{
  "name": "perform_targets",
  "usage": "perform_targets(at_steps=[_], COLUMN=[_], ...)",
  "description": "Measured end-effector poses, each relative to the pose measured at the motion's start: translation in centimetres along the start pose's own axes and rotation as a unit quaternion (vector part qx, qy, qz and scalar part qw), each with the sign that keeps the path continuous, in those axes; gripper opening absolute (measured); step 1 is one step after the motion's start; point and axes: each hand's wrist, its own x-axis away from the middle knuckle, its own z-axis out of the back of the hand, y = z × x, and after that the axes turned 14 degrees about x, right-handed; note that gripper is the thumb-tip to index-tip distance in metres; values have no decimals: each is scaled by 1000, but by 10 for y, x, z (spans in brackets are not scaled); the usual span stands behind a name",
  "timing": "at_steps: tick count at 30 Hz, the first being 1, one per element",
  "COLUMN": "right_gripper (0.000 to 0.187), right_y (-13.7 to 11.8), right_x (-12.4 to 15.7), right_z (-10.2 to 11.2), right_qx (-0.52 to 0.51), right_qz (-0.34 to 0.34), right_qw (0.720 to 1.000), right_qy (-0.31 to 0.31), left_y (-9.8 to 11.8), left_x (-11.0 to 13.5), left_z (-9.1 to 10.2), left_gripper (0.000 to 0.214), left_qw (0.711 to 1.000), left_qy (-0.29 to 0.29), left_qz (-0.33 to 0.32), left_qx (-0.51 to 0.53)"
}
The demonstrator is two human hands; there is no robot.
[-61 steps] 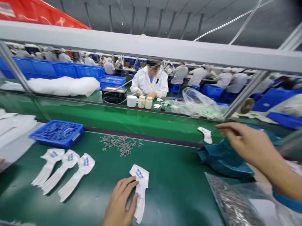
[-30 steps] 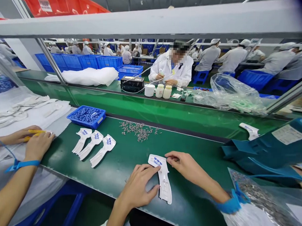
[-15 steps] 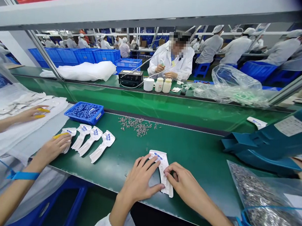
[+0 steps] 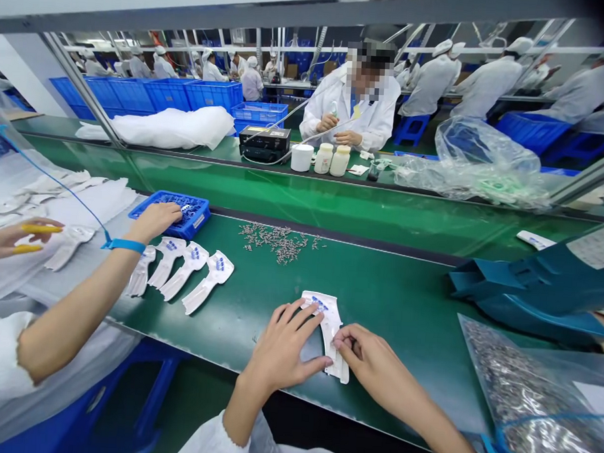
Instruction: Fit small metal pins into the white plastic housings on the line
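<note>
A white curved plastic shell [image 4: 330, 321] with small blue pieces in its wide upper end lies on the green bench in front of me. My left hand [image 4: 281, 342] rests over its left side, fingers spread and thumb stretched out across the lower part. At the shell's right edge, my right hand [image 4: 371, 356] has thumb and forefinger pinched together against the surface. Whatever sits between those fingertips is hidden or too small to name. Beyond the shell, a scattered pile of small metal screws [image 4: 284, 244] lies on the bench.
Several similar shells [image 4: 209, 282] lie to the left. A co-worker's hand [image 4: 157, 220] reaches into a blue tray [image 4: 196, 225] of small blue parts; the other hand [image 4: 21, 237] wears yellow finger covers. On the right are a teal scoop [image 4: 524, 283] and a bag of screws [image 4: 539, 404].
The co-worker's one hand has left the leftmost shell and moved up into the blue tray. My hands keep nearly the same hold on the shell; the view has shifted slightly.
</note>
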Motion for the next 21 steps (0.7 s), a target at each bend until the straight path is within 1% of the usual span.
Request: perform_targets(at_steps=[6, 11, 15, 18, 21], right_gripper=[22, 20, 19, 9, 11], right_y=[-2, -5, -6, -7, -7], right_x=[-9, -22, -29, -32, -33], right_z=[15, 26, 30, 31, 29], right_qx=[52, 137, 172, 165, 171], right_qz=[27, 56, 69, 65, 37], right_qw=[997, 985, 977, 978, 978], right_qy=[-46, -89, -107, -109, -115], left_y=[0, -1, -2, -1, -1], left_x=[0, 0, 0, 0, 0], left_z=[0, -1, -1, 0, 0], left_gripper=[67, 67, 67, 68, 68], left_qw=[1000, 1000, 1000, 1000, 1000], left_qy=[2, 0, 0, -3, -3], left_qz=[0, 1, -1, 3, 4], left_qx=[1, 4, 6, 7, 10])
